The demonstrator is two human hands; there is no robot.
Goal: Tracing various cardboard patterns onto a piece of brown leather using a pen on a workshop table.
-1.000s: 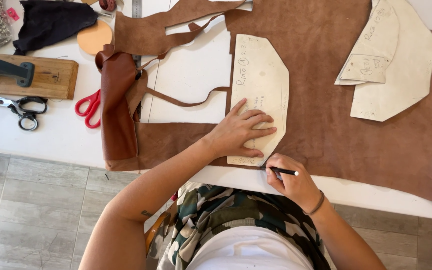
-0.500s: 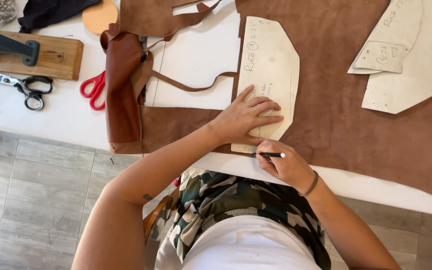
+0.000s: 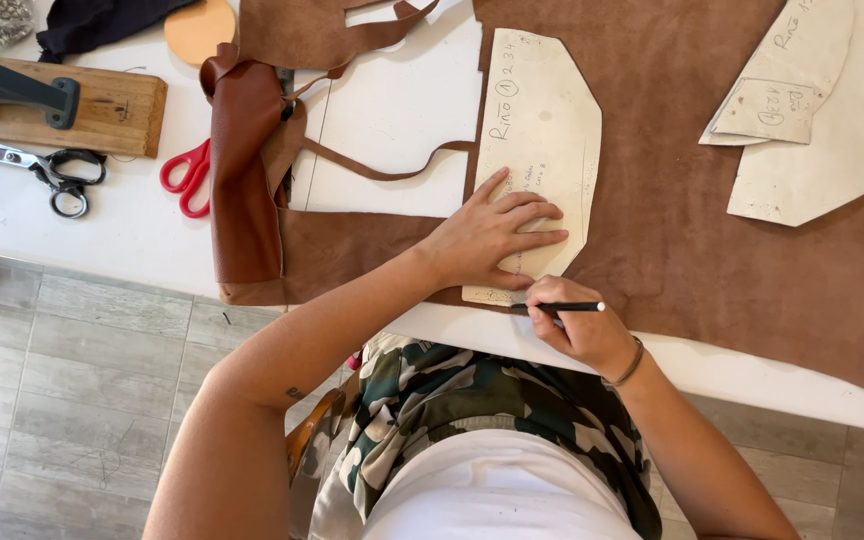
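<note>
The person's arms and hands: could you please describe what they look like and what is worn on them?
Both arms are bare, with no sleeves or gloves. The left hand has no rings that show; the left forearm bears a small dark tattoo. The right hand has a thin dark bracelet at the wrist.

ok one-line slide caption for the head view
Left hand flat on a cream card pattern piece over brown suede leather; right hand holds a black pen at its lower edge.

The person wears a white top (image 3: 482, 490) at 6 o'clock, with a camouflage garment (image 3: 452, 390) in green, black and cream above it. Both arms are bare. A thin dark bracelet (image 3: 630, 366) circles the right wrist; a small dark mark (image 3: 295, 393) sits on the left arm.
</note>
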